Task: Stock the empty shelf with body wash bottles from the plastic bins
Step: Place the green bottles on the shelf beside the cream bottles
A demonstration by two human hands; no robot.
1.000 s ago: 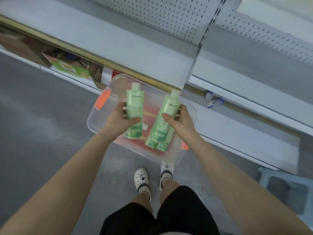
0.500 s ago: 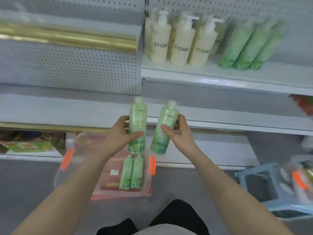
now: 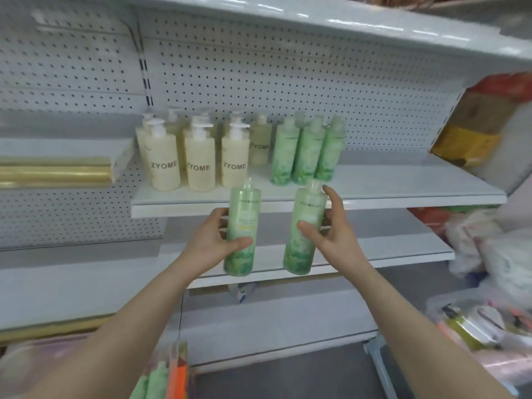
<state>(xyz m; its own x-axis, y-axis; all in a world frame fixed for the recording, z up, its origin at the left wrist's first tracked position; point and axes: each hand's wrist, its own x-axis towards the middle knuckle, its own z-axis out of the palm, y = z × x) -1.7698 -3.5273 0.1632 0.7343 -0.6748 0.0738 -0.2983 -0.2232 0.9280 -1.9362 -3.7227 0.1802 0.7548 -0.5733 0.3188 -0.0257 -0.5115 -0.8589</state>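
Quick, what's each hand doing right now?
Left hand: grips the left green bottle.
Right hand: grips the right green bottle.

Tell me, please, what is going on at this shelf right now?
A person is stocking body wash. The left hand grips the left green bottle and the right hand holds the right green bottle, both upright in front of the shelf, not yet set down. On it stand cream ZYOME pump bottles and shelved green bottles.
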